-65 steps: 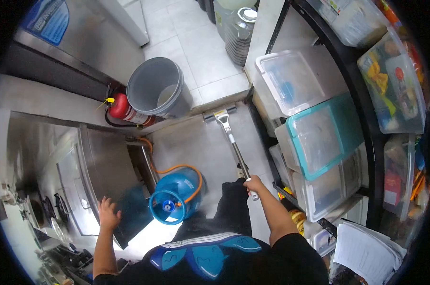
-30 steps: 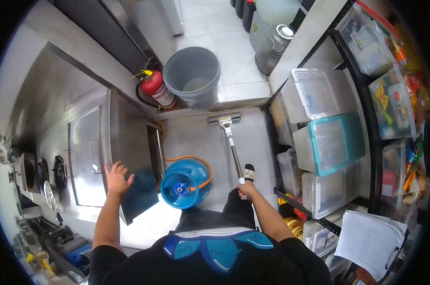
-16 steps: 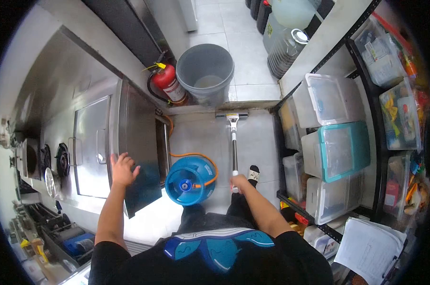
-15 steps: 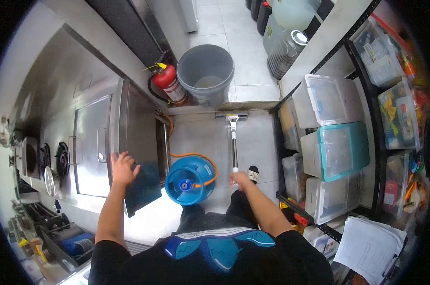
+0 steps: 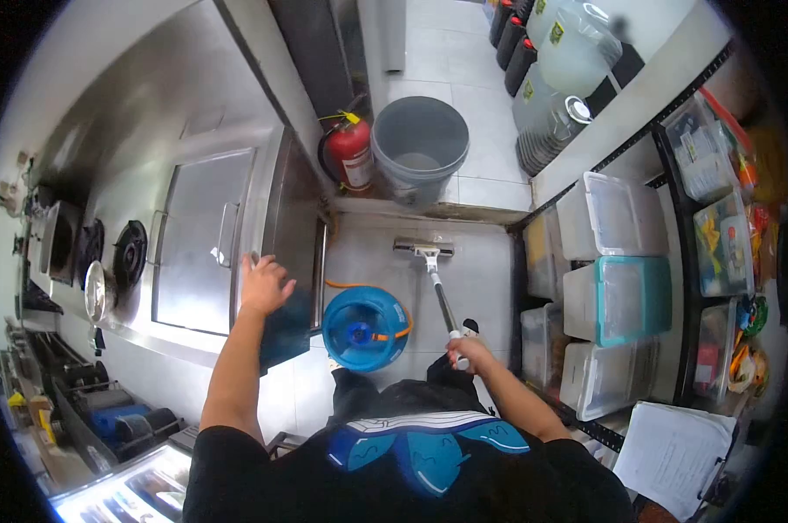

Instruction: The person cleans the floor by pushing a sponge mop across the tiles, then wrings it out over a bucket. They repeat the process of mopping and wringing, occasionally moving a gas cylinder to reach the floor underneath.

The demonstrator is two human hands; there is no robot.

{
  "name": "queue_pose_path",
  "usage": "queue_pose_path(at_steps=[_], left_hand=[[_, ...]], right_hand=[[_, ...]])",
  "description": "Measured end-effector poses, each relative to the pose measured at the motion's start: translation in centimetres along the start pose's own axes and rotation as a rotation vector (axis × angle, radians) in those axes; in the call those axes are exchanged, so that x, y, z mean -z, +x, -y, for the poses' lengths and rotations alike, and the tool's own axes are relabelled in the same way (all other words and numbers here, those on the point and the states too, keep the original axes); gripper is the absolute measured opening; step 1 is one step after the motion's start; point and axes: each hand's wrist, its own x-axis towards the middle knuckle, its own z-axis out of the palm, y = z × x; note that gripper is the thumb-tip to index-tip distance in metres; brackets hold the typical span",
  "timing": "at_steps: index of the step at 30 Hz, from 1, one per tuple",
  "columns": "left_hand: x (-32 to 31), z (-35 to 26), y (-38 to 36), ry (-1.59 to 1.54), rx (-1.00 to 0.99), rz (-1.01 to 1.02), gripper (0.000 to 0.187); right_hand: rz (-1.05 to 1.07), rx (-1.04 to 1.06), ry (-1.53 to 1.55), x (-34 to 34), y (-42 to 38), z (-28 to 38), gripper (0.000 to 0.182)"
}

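Observation:
My right hand (image 5: 470,355) is wrapped round the handle of a floor mop (image 5: 443,301). Its flat head (image 5: 424,247) lies on the grey tiles near the raised step. My left hand (image 5: 266,283) rests with spread fingers at the edge of the steel counter (image 5: 276,200), holding nothing. Between my hands, a blue gas cylinder (image 5: 359,349) stands on the floor, with an orange hose (image 5: 397,335) curving round its right side.
A grey bucket (image 5: 420,144) and a red fire extinguisher (image 5: 352,155) stand on the step. Shelves with plastic bins (image 5: 633,301) line the right side. Stove burners (image 5: 131,253) are at the left, and a clipboard with papers (image 5: 675,453) at the lower right.
The view has shifted, so the surroundings appear farther right. The mop handle now slants more towards the right, with my right hand still round it. My left hand stays by the counter edge.

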Motion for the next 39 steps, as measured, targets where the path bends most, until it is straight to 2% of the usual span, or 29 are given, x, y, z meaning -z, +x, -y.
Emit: queue_pose_path(at_steps=[6, 9, 12, 17, 19, 22, 28, 31, 34, 39], left_hand=[[-0.3, 0.7, 0.0, -0.059, -0.013, 0.003, 0.023], [-0.6, 0.9, 0.1, -0.058, -0.014, -0.006, 0.023], [-0.8, 1.2, 0.1, -0.083, -0.018, -0.019, 0.022], [-1.0, 1.5, 0.2, -0.127, 0.0, -0.034, 0.022], [-1.0, 1.6, 0.3, -0.136, 0.002, -0.037, 0.022], [-0.8, 1.6, 0.3, -0.158, 0.018, -0.013, 0.023], [-1.0, 1.7, 0.4, -0.162, 0.021, 0.004, 0.023], [-1.1, 1.8, 0.4, -0.161, 0.009, -0.033, 0.021], [-1.0, 1.7, 0.5, -0.156, 0.016, -0.026, 0.022], [-0.9, 1.7, 0.5, -0.16, 0.013, -0.032, 0.023]], right_hand=[[0.029, 0.006, -0.155, -4.0, 4.4, -1.7, 0.013], [0.026, -0.028, -0.162, -5.2, 7.2, 0.5, 0.019], [0.046, 0.025, -0.015, -7.2, 8.7, 2.2, 0.02], [-0.052, -0.053, -0.127, -9.6, 9.4, 3.0, 0.011], [-0.041, -0.102, -0.194, -9.7, 9.5, 2.1, 0.009], [-0.018, -0.011, -0.13, -8.9, 12.3, -0.9, 0.008], [-0.101, -0.093, 0.025, -10.5, 17.5, -3.6, 0.004], [-0.106, -0.175, 0.015, -13.4, 13.8, -0.5, 0.002], [-0.048, -0.216, 0.055, -12.8, 14.9, -0.8, 0.002], [0.02, -0.122, 0.008, -12.4, 15.2, 0.2, 0.004]])
